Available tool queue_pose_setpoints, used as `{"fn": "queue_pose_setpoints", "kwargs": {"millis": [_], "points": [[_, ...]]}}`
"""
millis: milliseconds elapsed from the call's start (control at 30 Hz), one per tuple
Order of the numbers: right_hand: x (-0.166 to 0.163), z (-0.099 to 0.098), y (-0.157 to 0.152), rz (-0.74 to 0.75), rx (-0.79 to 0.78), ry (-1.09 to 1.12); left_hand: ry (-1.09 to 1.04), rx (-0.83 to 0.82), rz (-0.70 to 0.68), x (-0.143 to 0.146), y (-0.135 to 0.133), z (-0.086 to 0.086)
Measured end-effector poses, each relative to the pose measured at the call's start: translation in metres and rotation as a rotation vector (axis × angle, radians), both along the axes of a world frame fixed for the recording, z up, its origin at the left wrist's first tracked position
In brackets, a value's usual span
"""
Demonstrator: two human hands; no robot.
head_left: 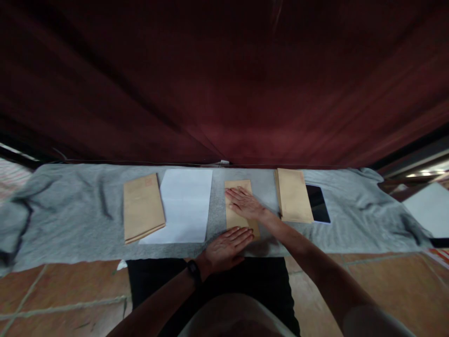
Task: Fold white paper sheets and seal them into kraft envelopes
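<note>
A brown envelope [237, 186] is held flat on the grey cloth [80, 210]; the left hand [227, 247] is spread open on its near end, the right hand [244, 202] on its middle

Bare grey cloth [70, 210] is lying open at its left end and its right end. Across the middle, an envelope stack [143, 206], a white sheet [184, 206], a single envelope [234, 222], a second stack [293, 194] and a dark phone [317, 203] are leaving only narrow lanes. The right forearm [301, 248] is crossing one lane, and a red curtain [224, 84] is closing off the far edge.
</note>
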State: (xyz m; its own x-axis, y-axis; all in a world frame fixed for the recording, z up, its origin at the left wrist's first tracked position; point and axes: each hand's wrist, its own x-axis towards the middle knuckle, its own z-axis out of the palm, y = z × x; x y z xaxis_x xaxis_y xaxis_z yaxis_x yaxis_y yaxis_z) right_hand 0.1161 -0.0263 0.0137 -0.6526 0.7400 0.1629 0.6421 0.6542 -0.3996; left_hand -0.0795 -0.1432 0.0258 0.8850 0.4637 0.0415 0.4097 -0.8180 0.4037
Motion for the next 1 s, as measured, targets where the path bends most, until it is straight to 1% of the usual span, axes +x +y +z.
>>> {"fn": "queue_pose_setpoints", "kwargs": {"millis": [167,333,433,600,700,900,967,1000], "points": [[0.004,0.005,-0.025,0.069,-0.017,0.053,0.005,0.024,-0.006,-0.001,0.001,-0.003],[0.012,0.007,-0.043,0.177,-0.079,-0.113,-0.012,0.032,-0.019,-0.002,0.001,-0.005],[0.017,0.01,-0.056,0.195,-0.127,-0.117,-0.001,0.041,0.007,-0.002,0.0,-0.007],[0.022,0.013,-0.079,0.169,-0.224,-0.059,0.003,0.087,0.05,-0.003,-0.005,-0.012],[0.025,0.015,-0.091,0.163,-0.254,-0.01,-0.012,0.11,0.065,-0.003,-0.007,-0.014],[0.031,0.019,-0.116,0.168,-0.321,0.127,-0.009,0.078,0.035,-0.002,-0.005,-0.01],[0.036,0.02,-0.12,0.145,-0.377,0.208,-0.009,0.063,0.031,-0.003,-0.004,-0.008],[0.038,0.02,-0.12,0.109,-0.407,0.256,-0.013,0.06,0.028,-0.003,-0.003,-0.007]]}}
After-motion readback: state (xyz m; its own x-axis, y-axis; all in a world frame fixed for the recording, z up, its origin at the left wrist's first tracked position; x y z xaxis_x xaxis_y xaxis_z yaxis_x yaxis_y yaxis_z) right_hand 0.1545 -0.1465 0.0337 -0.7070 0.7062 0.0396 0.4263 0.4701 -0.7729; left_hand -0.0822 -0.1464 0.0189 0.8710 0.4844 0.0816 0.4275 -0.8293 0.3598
